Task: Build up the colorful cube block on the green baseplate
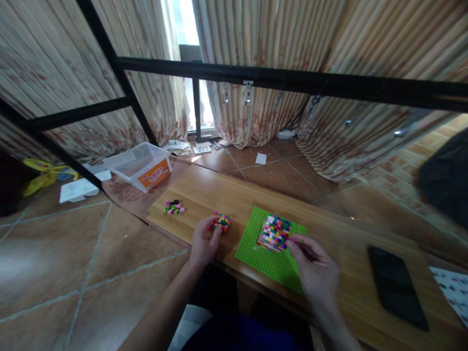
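Note:
A green baseplate (pixel 256 253) lies on the wooden table (pixel 226 195) and carries a square block of multicoloured small bricks (pixel 275 232). My right hand (pixel 314 268) is pinched on a small pink brick at the block's near right corner. My left hand (pixel 203 241) rests curled on the table, its fingers touching a small heap of mixed bricks (pixel 221 222) left of the plate. Whether it grips a brick there I cannot make out. A second little heap of pink, green and black bricks (pixel 174 207) lies farther left.
A clear plastic tub with an orange label (pixel 141 165) sits at the table's far left corner. A black phone (pixel 397 285) lies on the right, beside a printed sheet (pixel 455 290). A black metal frame (pixel 292 80) crosses overhead, with curtains behind. Tiled floor spreads to the left.

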Action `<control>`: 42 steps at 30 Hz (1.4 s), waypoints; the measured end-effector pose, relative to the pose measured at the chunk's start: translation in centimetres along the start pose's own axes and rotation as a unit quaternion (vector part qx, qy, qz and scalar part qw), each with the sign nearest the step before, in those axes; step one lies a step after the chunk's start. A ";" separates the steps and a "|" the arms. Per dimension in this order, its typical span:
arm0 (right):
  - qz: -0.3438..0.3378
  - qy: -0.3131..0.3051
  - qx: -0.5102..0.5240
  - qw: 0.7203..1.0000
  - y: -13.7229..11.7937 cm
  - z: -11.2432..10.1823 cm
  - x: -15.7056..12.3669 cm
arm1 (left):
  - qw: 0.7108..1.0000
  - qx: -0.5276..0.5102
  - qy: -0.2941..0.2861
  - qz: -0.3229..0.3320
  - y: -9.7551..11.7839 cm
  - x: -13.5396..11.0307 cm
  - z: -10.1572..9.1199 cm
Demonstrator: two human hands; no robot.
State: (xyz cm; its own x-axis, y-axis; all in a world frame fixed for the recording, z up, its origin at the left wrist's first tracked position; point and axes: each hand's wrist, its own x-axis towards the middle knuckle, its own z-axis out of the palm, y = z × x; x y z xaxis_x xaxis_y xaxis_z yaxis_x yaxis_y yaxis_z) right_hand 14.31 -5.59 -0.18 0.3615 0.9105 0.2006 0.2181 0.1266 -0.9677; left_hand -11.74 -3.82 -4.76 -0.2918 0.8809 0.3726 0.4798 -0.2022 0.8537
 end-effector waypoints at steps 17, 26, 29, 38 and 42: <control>0.046 -0.027 0.022 0.998 3.3 -0.1 3.7 | 0.976 -0.045 -0.203 0.061 8.9 3.5 8.7; 0.104 -0.040 0.064 0.992 2.5 -0.1 4.5 | 0.946 -0.134 -0.295 -0.018 8.9 4.5 12.0; 0.108 -0.035 0.059 0.992 2.4 0.0 4.6 | 0.941 -0.168 -0.292 -0.031 8.6 4.2 12.4; 0.087 -0.016 0.019 0.996 2.2 0.4 5.1 | 0.935 -0.179 -0.305 -0.028 8.8 4.2 11.8; 0.055 -0.012 0.007 0.998 2.3 0.8 4.9 | 0.925 -0.181 -0.333 -0.004 8.8 4.6 11.8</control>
State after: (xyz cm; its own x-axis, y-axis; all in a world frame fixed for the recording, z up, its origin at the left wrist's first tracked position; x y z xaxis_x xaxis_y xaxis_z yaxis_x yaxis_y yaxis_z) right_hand 15.88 -0.55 -1.52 0.3601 0.9287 0.0887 0.1659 0.0298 -0.9857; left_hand 0.86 3.52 0.23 0.3387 0.9270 0.1614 0.1366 -0.2181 0.9663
